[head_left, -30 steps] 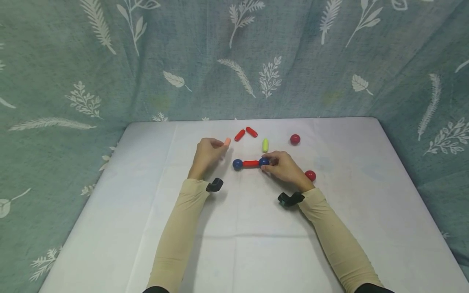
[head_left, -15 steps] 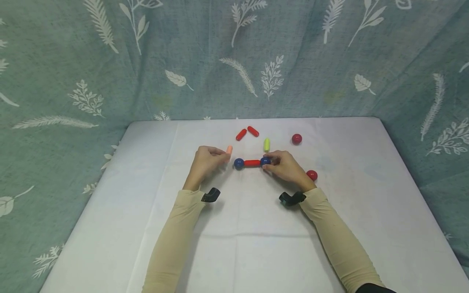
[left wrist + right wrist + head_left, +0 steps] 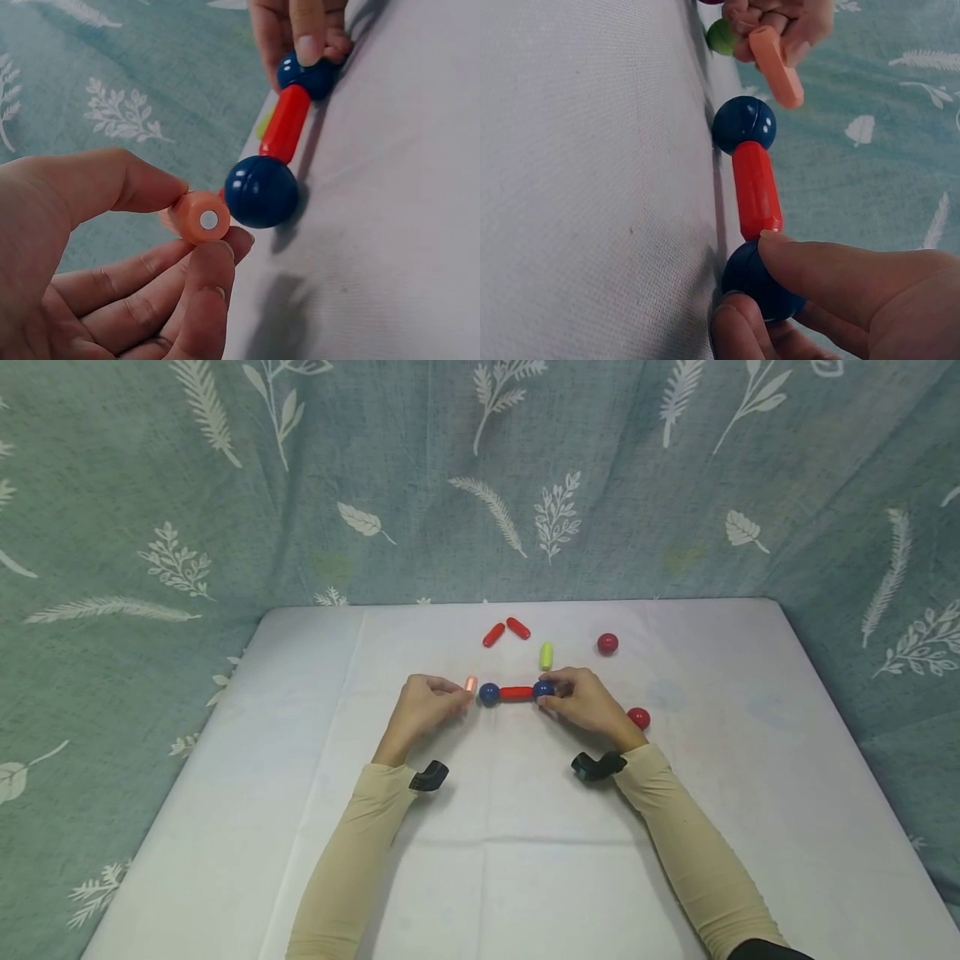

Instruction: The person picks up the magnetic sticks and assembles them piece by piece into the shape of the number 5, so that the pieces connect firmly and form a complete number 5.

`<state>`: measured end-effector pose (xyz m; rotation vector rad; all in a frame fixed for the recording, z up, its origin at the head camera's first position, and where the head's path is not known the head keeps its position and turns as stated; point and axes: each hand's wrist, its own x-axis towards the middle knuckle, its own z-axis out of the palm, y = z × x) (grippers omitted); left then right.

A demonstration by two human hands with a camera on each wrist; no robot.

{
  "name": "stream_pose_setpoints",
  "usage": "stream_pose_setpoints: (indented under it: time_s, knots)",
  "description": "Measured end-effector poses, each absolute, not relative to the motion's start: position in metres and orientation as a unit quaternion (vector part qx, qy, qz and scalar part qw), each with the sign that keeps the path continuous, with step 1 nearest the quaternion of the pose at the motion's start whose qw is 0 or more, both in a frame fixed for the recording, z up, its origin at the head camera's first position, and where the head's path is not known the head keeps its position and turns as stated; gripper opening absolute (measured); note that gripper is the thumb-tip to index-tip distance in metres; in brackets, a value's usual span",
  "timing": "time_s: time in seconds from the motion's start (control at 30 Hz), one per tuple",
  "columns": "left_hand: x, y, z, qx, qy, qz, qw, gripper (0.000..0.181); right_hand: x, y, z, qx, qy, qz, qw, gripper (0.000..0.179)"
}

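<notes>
My left hand [image 3: 423, 706] pinches a peach-orange rod [image 3: 199, 217] between thumb and fingers, a pale round disc showing in its end. Close by the rod, in the head view, lies a blue ball [image 3: 489, 694]. That ball joins a red rod [image 3: 516, 694], whose other end meets a second blue ball [image 3: 543, 690]. Thumb and fingers of my right hand [image 3: 588, 702] grip this second ball, partly covering it. In the right wrist view the orange rod [image 3: 778, 71] is tilted, held just beyond the far blue ball [image 3: 744, 125].
Two loose red rods [image 3: 493, 635] and a yellow-green rod [image 3: 546, 656] lie behind the joined pieces. One red ball [image 3: 607, 644] sits at the back right, another red ball [image 3: 639, 718] beside my right wrist. A green ball [image 3: 721, 37] shows past the left hand in the right wrist view.
My left hand has come down toward the near side with the orange rod, bringing it level with the left blue ball. My right hand stays on its ball.
</notes>
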<state>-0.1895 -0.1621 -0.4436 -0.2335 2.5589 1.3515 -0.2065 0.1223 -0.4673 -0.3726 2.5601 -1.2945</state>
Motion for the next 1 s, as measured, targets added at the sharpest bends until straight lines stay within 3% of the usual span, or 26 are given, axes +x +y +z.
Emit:
stream_pose_setpoints:
  time_s: [1.0]
  knots:
    - [-0.183,-0.156,-0.455,-0.05,0.88,0.448,0.151,0.027,-0.207,0.121,-0.468,-0.132,0.881,-0.44,0.11,0.045]
